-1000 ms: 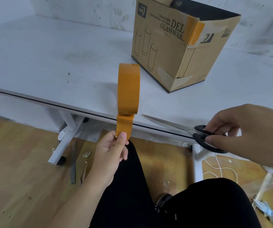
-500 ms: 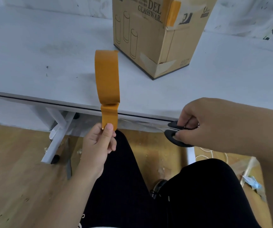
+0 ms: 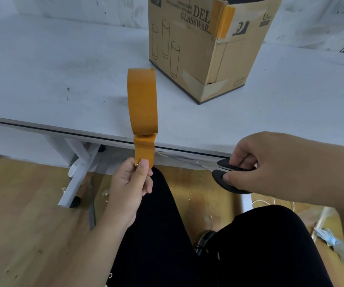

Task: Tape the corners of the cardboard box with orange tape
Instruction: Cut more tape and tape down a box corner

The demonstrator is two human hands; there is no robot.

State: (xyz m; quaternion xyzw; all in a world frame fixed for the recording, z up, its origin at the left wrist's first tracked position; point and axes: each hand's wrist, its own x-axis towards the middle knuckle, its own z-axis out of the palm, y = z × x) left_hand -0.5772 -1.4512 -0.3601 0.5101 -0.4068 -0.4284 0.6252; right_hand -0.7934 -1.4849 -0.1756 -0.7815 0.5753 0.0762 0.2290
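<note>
One white table (image 3: pixel 42 65), wooden floor (image 3: pixel 21 224), perhaps scuffed.

white table (image 3: pixel 42 65) | scuffed white wall (image 3: pixel 84 7) | wooden floor (image 3: pixel 21 224)

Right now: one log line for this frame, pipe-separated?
left hand: pinches pulled tape end | tape roll: upright on table edge | right hand: grips scissors, blades at strip | cardboard box: one corner taped

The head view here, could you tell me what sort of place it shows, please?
Probably a plain workroom or makeshift packing spot, not a home kitchen or office: a scuffed white table against a marked white wall, a wooden floor strewn with scraps, and a cardboard box being taped.
</note>
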